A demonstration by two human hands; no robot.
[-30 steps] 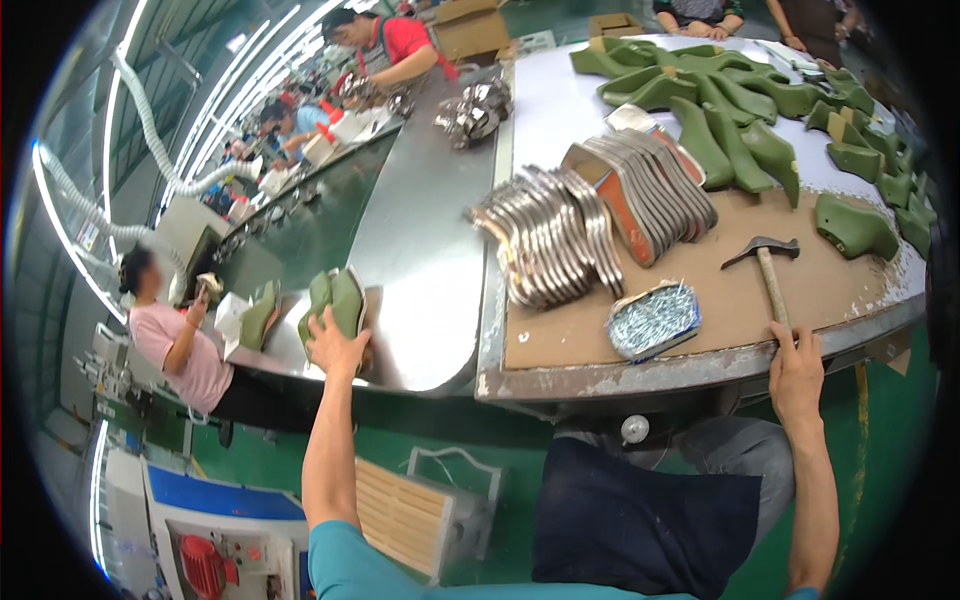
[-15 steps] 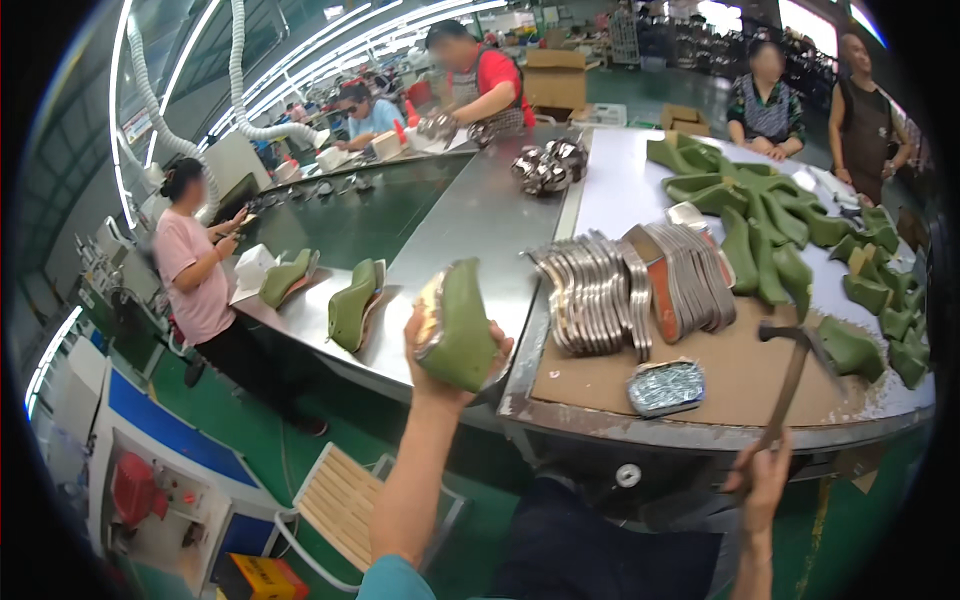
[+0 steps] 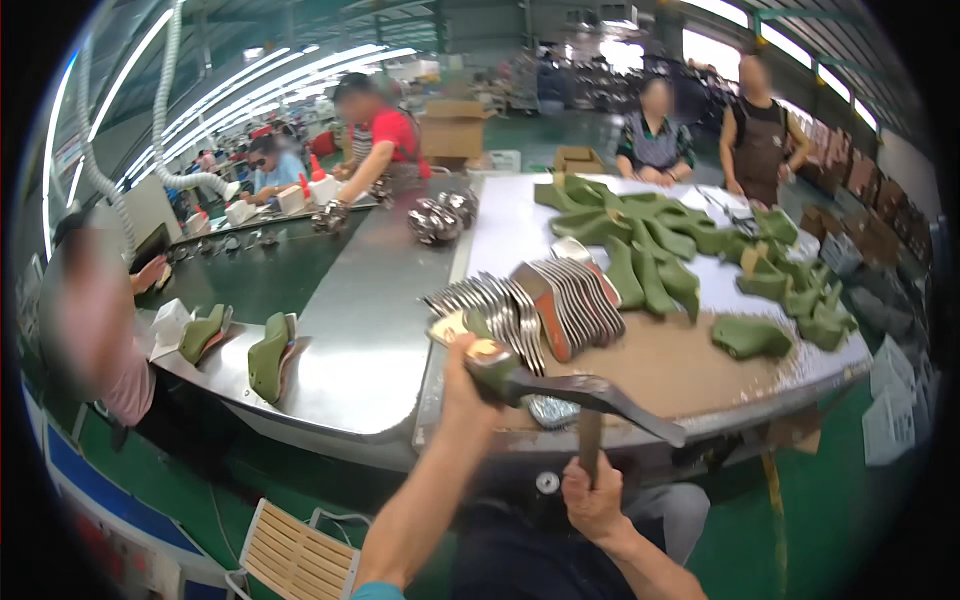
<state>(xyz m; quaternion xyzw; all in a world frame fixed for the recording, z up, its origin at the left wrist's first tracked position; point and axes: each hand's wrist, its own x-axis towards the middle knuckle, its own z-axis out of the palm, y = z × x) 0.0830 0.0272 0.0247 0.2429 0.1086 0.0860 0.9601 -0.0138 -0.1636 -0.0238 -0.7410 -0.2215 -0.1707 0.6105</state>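
I have the right hand closed around the hammer; its head has swung beside the green last, gripped in the left hand before the insole row. I judge both now brought together; contact unclear.

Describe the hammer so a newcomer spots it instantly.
Find the white-topped worktable with green shoe forms piled on it. Before its near edge, the person's right hand grips the hammer by its upright handle. Its long, dark, curved head sets it apart from those forms.
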